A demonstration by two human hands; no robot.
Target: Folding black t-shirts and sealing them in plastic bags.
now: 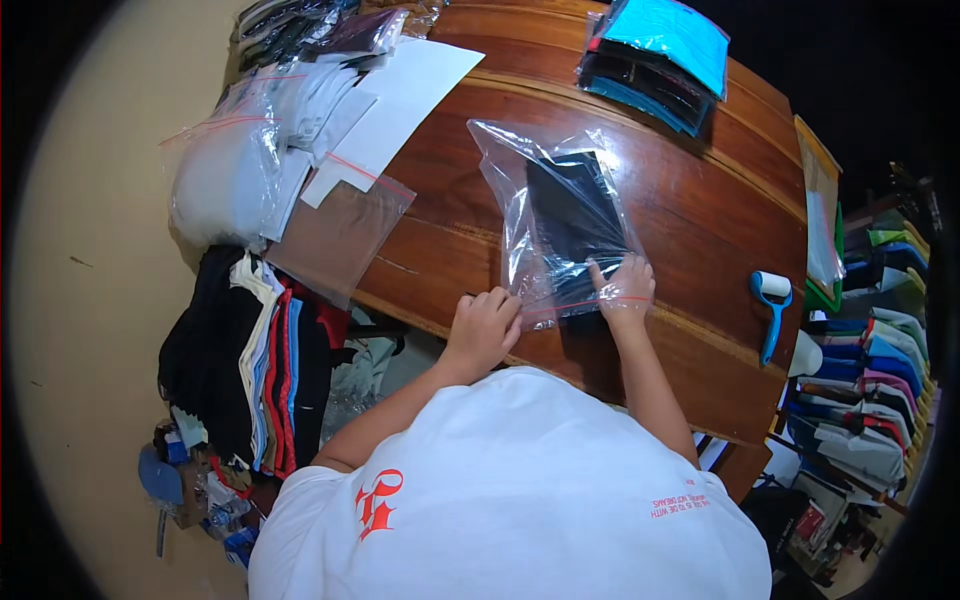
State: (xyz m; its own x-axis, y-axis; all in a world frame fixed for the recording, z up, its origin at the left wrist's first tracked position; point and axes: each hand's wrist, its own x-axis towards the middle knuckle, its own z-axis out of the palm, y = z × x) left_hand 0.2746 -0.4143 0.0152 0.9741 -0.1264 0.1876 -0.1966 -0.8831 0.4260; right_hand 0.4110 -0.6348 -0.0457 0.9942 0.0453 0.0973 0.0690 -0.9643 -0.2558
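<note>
A clear plastic zip bag (501, 196) lies on the wooden table before me, with a flat black folded garment (574, 199) inside it. My left hand (486, 326) grips the bag's near left corner, fingers curled. Through the bag's mouth reaches my right hand (628, 285), the bag's red seal line crossing near its wrist. Its thumb and fingers pinch the near right part of the black garment, where creases fan out. Film covers the right hand, and its exact hold is partly hidden by glare.
Bagged garments (660, 45) are stacked at the far right. Clear zip bags (225, 180) and white sheets (412, 90) cover the left side. A blue lint roller (771, 311) lies near the right edge. Folded clothes (255, 360) hang at left; a garment rack (870, 360) stands right.
</note>
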